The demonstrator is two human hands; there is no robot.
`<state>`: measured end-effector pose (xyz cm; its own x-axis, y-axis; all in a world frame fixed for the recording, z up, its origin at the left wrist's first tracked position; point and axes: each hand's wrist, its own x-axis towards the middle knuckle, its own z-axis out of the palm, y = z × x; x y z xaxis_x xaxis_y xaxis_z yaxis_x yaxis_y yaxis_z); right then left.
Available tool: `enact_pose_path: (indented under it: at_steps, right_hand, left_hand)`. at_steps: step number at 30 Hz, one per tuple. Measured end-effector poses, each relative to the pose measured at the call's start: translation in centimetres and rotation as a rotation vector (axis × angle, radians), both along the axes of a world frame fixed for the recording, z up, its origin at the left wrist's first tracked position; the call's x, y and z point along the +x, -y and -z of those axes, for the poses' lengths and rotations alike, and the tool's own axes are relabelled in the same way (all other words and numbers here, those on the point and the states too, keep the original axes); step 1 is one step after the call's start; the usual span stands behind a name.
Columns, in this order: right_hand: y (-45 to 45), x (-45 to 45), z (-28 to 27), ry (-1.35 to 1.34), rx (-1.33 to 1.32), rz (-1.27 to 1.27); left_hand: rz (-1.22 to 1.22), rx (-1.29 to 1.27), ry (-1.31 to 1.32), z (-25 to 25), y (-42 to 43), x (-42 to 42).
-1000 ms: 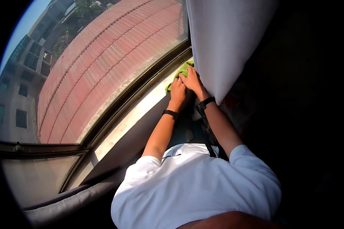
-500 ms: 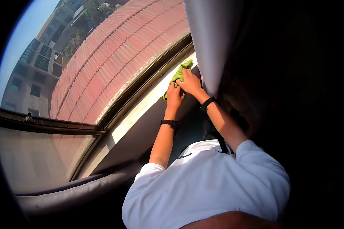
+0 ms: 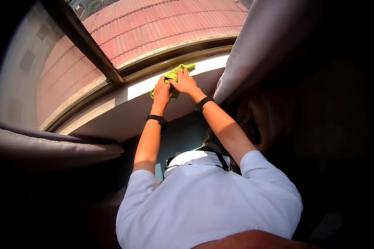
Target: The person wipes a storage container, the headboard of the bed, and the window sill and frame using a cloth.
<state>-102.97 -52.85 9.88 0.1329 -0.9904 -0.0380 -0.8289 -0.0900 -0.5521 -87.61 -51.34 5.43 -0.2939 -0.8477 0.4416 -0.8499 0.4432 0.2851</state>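
A bright green cloth [image 3: 170, 75] lies bunched on the sunlit white windowsill [image 3: 212, 64]. My left hand [image 3: 162, 92] is closed on its near left part, fingers curled over the fabric. Close beside it, my right hand [image 3: 184, 83] grips the middle of the cloth and presses it to the sill. One loose end sticks out to the right past my right fingers, and a fold hangs at the sill's front edge. Both wrists carry black bands.
A dark window frame [image 3: 174, 59] runs behind the sill, with an upright bar [image 3: 85, 39] at left. Grey curtains hang at right [image 3: 253, 45] and at lower left [image 3: 50, 145]. Outside is a red ridged roof [image 3: 166, 29].
The camera view has turned. Both hands and the cloth have slid left along the sill, away from the right curtain and nearer the upright window bar.
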Motion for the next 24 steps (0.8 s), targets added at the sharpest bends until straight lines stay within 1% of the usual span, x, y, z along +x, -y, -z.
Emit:
enact_pose_path:
  at_steps: [1,2,4,6,8,9,11,14,15,16,18,20,22,23,24]
  right_hand:
    - [-0.2,1.5,-0.2,0.015,0.032,-0.031]
    - [-0.3,3.2,-0.6,0.034,0.065,-0.067]
    - [-0.8,6.4,-0.5,0.055,0.039,-0.132]
    - [-1.5,9.4,-0.8,0.057,0.018,-0.185]
    - [-1.8,12.1,-0.5,0.052,0.005,-0.242]
    - [-2.2,13.1,-0.6,0.042,0.002,-0.247]
    - [-2.4,14.7,0.1,0.056,-0.021,-0.242]
    - [-2.4,14.2,-1.3,-0.013,0.059,-0.24]
    - [-2.2,13.6,-1.2,-0.023,0.064,-0.214]
    - [-1.7,12.8,-1.2,-0.035,0.065,-0.192]
    - [-0.8,10.5,-1.7,-0.095,0.094,-0.155]
    - [-1.3,8.1,-2.8,-0.162,0.033,-0.091]
    - [-1.2,6.4,-3.1,-0.239,0.022,-0.077]
    - [-1.1,5.8,-2.7,-0.236,-0.024,-0.06]
    - [-1.0,5.3,-3.0,-0.235,-0.013,-0.022]
  left_hand:
    - [-0.048,0.062,-0.019,-0.3,-0.4,1.7]
    - [-0.082,0.056,-0.024,-0.8,-0.9,3.2]
    - [-0.161,0.158,-0.059,-1.6,-2.1,6.2]
    - [-0.228,0.116,-0.092,-1.5,-3.5,8.9]
    - [-0.313,0.02,-0.131,-0.9,-4.5,11.0]
    - [-0.271,0.048,-0.225,-0.6,-4.8,12.3]
    - [-0.309,0.064,-0.193,0.2,-5.1,13.3]
    - [-0.352,0.063,-0.214,-1.4,-5.0,12.2]
    - [-0.382,0.084,-0.247,-0.6,-4.2,11.1]
    - [-0.399,0.105,-0.186,0.0,-3.5,9.9]
    - [-0.36,0.196,-0.182,-0.7,-3.1,7.1]
    - [-0.268,0.15,-0.101,0.1,-2.5,4.9]
    - [-0.193,0.149,-0.106,0.5,-1.4,3.5]
    - [-0.182,0.164,-0.117,0.7,-1.3,2.6]
    - [-0.181,0.165,-0.131,0.6,-0.7,1.7]
